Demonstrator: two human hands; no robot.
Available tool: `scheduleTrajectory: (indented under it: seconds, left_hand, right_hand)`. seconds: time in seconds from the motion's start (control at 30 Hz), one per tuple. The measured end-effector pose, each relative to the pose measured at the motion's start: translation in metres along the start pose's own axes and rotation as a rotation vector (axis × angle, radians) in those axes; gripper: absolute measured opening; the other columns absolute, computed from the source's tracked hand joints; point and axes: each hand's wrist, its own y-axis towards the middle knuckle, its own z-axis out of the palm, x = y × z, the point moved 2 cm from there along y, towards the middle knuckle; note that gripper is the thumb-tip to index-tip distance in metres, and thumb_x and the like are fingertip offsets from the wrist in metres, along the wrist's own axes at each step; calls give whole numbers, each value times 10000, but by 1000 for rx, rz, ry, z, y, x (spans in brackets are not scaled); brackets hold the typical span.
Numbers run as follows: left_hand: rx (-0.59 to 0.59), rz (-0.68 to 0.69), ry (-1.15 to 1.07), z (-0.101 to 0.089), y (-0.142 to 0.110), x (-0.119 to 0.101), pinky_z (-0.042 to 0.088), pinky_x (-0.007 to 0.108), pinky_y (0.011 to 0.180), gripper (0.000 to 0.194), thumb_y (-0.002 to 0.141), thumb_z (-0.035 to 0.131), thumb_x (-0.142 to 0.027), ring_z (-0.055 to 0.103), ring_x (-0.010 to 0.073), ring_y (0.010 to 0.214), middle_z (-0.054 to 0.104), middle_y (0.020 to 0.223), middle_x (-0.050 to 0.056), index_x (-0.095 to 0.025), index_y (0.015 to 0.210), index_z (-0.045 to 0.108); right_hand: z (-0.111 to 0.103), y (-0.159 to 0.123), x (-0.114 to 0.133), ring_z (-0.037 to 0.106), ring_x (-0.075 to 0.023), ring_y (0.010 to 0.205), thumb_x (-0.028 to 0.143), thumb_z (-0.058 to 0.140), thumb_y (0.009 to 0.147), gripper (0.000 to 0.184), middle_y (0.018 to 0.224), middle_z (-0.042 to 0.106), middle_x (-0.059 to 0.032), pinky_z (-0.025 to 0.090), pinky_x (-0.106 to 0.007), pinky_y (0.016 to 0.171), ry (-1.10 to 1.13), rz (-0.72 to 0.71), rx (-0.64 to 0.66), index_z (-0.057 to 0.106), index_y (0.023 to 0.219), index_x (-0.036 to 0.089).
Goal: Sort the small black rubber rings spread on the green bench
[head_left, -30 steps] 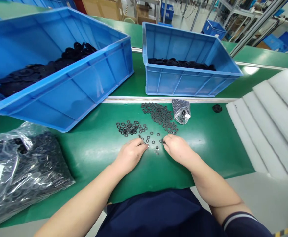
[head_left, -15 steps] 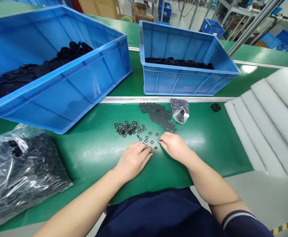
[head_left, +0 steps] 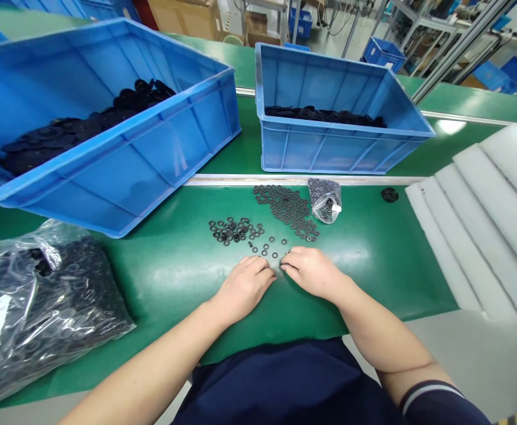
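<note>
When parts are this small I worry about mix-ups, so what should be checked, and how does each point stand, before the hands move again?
1. Left hand and right hand clear of both blue bins: ok.
2. Ring held in either hand: cannot tell, the fingers hide it.
3. Ring pile apart from the wider ring spread: ok, green surface shows between them.
4. No stray rings outside those two groups: not ok, several loose rings lie near the fingertips.
5. Small bag out of the hands' way: ok, it lies beyond the right hand.
6. Large bag clear of the left forearm: ok.
</note>
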Motion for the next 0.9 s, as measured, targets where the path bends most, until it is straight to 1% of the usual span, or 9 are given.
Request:
scheduleTrajectory:
  seconds: [0.13,0.3,0.37,0.47,0.53,0.6,0.67,0.77,0.9]
  left_hand:
    - [11,-61,-63,-1,-3,6,498,353,797,172,1005,537,-240,617,204,855,650,885,68,-157,953,679]
    - [96,-113,-139,-5,-5,12,508,361,836,130,988,577,-270,620,210,882,648,903,57,-170,976,659]
    - [136,-117,-170,-8,-5,14,505,359,831,126,982,587,-274,612,212,879,643,900,56,-173,985,663]
    - [182,-134,-211,-12,-5,17,500,337,804,120,989,569,-250,599,205,862,625,878,49,-185,980,670]
    - [205,-148,-217,-13,-5,17,497,332,804,113,990,560,-230,596,204,866,621,879,48,-186,975,662]
    - [220,-153,-218,-13,-4,15,495,330,809,103,988,554,-216,596,205,871,621,886,49,-183,971,649]
    - [227,-154,-221,-13,-3,14,492,328,808,98,985,547,-207,595,204,869,620,886,50,-180,960,638]
    - [246,-160,-235,-15,-3,13,485,326,799,91,976,544,-192,590,202,854,613,869,44,-183,936,626]
    - [302,-187,-245,-19,-4,13,473,315,772,85,954,552,-167,577,192,814,598,842,30,-190,900,613]
  right_hand:
    - [6,4,0,628,-171,838,237,544,1009,218,911,696,-59,422,-272,751,1,-15,31,750,983,171]
    - [5,4,3,618,-161,817,206,552,993,194,887,692,-51,421,-262,752,35,-1,-1,736,948,164]
    - [5,5,5,610,-158,804,212,535,1001,208,884,685,-52,420,-261,741,22,-3,-37,734,959,165]
    - [8,10,6,597,-163,797,234,506,1018,239,886,669,-59,418,-267,734,-36,4,-144,734,990,168]
    - [12,15,6,586,-172,801,242,501,1021,257,863,651,-61,416,-275,739,-94,9,-193,740,958,172]
    - [15,20,6,581,-182,823,239,494,1024,282,846,640,-65,419,-284,754,-142,-2,-183,742,906,173]
    - [16,22,7,583,-193,869,237,474,1034,308,874,646,-74,429,-291,781,-170,-9,-144,745,902,174]
    - [15,19,11,585,-210,931,258,447,1048,316,955,658,-89,453,-304,801,-188,15,-82,750,999,178]
    - [16,9,24,573,-243,972,269,458,1039,327,1046,647,-126,496,-322,751,-245,58,-27,679,1246,145]
